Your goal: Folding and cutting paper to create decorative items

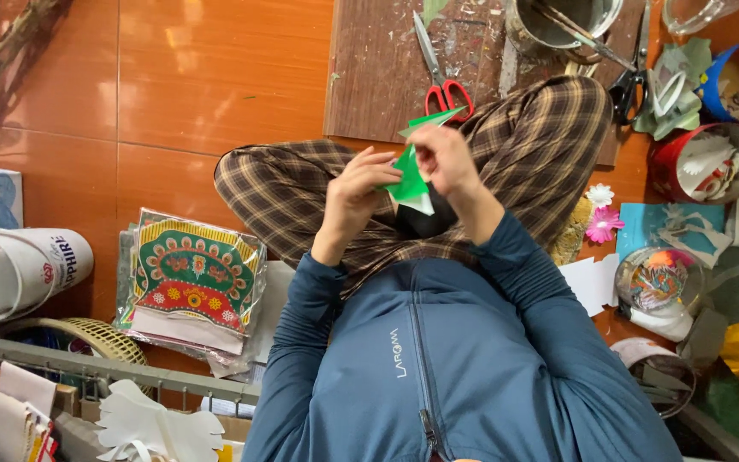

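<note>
Green paper (410, 175): a folded piece, green on one side and white on the other, held over the crossed legs in plaid trousers, so both hands can work on it in the air.
Left hand (354, 195): grip closed on the lower edge of the green paper, steadying it from the side.
Right hand (442, 158): fingers pinched on the upper part, as if pressing a fold.
Red scissors (438, 73): lying on the brown board (378, 77) just beyond the knees, near enough to reach.
Floor (173, 77): orange tiles; the person sits on it.
Around: tins with paper scraps (707, 162) to one side, a pink paper flower (603, 224), printed decorative sheets (190, 278) in plastic on the other side.
</note>
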